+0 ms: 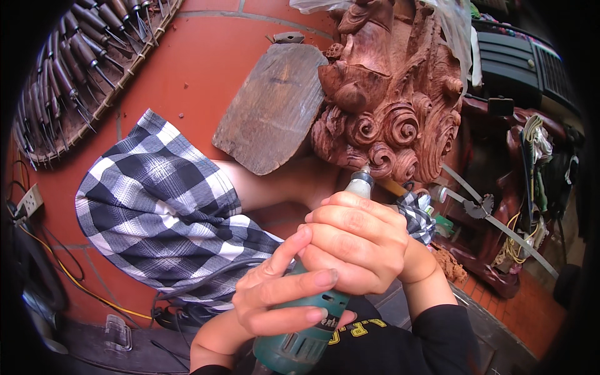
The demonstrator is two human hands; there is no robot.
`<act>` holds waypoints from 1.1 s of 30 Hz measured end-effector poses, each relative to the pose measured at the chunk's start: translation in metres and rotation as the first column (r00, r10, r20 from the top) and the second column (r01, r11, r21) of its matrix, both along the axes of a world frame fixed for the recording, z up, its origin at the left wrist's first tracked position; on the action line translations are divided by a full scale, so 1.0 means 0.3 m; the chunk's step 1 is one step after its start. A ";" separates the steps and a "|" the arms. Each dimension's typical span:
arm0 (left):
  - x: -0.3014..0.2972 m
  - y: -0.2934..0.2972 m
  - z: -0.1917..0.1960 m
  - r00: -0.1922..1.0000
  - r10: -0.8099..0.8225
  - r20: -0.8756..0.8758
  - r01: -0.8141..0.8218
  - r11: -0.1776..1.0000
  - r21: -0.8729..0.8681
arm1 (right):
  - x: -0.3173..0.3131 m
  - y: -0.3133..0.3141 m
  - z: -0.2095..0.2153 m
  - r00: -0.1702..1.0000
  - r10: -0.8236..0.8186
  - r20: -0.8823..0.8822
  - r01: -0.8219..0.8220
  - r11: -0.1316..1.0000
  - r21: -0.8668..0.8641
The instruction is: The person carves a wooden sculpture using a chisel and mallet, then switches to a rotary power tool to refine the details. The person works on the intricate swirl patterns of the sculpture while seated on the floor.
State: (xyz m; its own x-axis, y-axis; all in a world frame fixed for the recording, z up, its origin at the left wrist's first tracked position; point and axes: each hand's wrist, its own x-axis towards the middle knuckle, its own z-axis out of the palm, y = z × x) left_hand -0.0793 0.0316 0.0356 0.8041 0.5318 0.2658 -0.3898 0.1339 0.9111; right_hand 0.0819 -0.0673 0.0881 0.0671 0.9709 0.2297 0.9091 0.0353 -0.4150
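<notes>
Clearly, steadiness counts: at nine o'clock a checked sleeve (162, 206) of another person rests by the wooden slab (272, 106). The left hand (281, 294) wraps the green rotary tool (306, 337) low, the right hand (356, 244) grips it higher. Its tip meets the curls of the reddish carving (390, 94) at one o'clock; light pressure and braced wrists seem wise.
</notes>
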 end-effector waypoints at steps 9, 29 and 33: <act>-0.003 0.002 0.025 0.999 -0.024 -0.025 0.025 0.999 0.042 | -0.004 0.010 -0.019 0.999 -0.039 -0.021 0.042 0.987 0.156; -0.011 -0.109 0.038 0.993 -0.009 0.117 -0.013 0.983 0.185 | 0.011 -0.058 0.097 0.998 0.001 -0.068 -0.010 0.991 -0.133; 0.014 -0.154 0.048 0.986 0.087 0.142 -0.119 0.966 0.229 | 0.018 -0.104 0.075 0.993 0.000 -0.115 -0.010 0.997 -0.081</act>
State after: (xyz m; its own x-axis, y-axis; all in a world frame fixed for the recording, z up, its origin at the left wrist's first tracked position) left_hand -0.0751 -0.0144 0.0501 0.6987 0.5196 0.4918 -0.5067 -0.1260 0.8529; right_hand 0.0873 -0.0984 0.1105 0.0837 0.9864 0.1412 0.8551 0.0017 -0.5185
